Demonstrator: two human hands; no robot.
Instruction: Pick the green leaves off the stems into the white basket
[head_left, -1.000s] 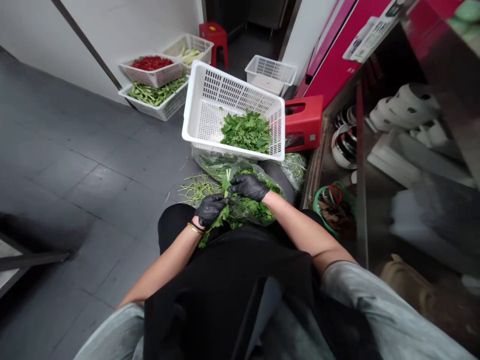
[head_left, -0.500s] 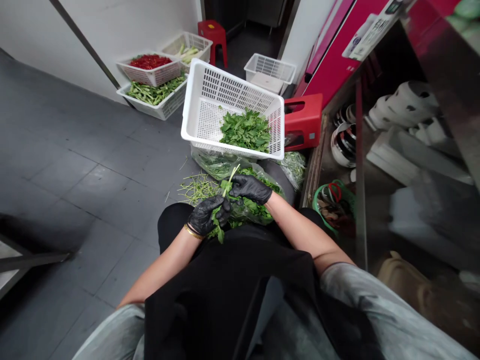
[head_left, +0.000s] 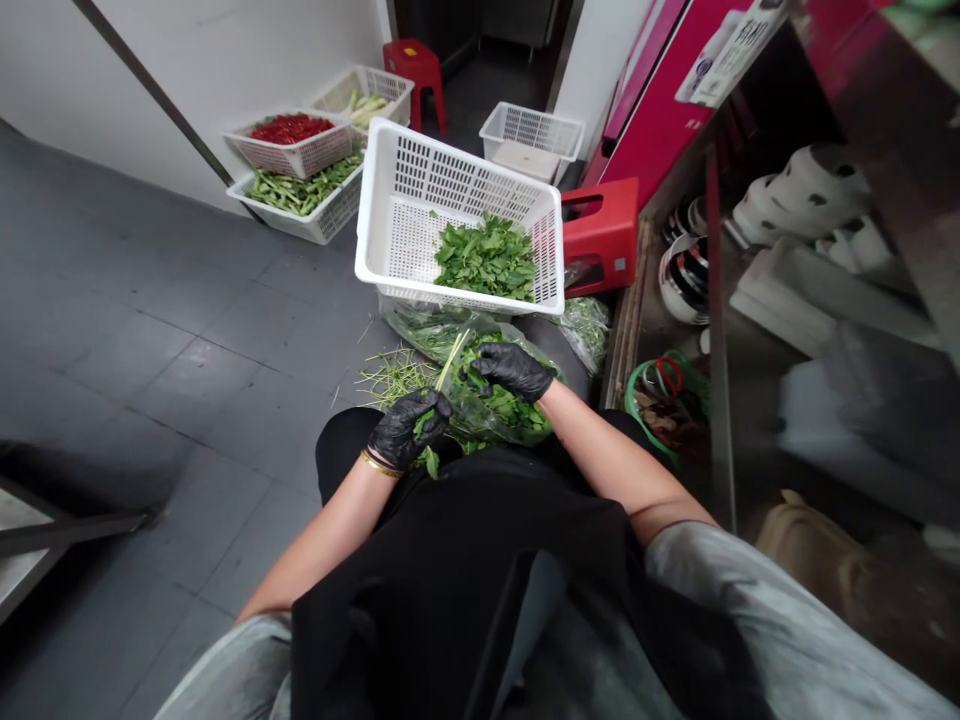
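In a black glove, my left hand point(head_left: 409, 428) is closed around a sprig of leafy greens, whose pale stems point(head_left: 451, 358) point up and away from me. A few leaves point(head_left: 430, 462) hang below that fist. Just right of the stems, my gloved right hand point(head_left: 517, 370) pinches some picked leaves point(head_left: 471, 368); its fingertips are partly hidden. Beneath both hands lies an opened clear plastic bag of greens point(head_left: 517, 415). Bare stems point(head_left: 397, 375) are heaped on the floor to the left. Beyond the bag, a tilted white basket point(head_left: 386, 175) holds a pile of loose leaves point(head_left: 487, 260).
A red stool point(head_left: 619, 235) lies on its side behind the basket. Baskets of red chillies point(head_left: 289, 128) and green beans point(head_left: 300, 192) stand by the wall. At right are a metal shelf point(head_left: 721, 400) and a green basket point(head_left: 636, 400).
My hands have moved apart, the left slightly down and left, the right slightly right. Leaves are now in my right fingers, and the stems in my left hand look barer.
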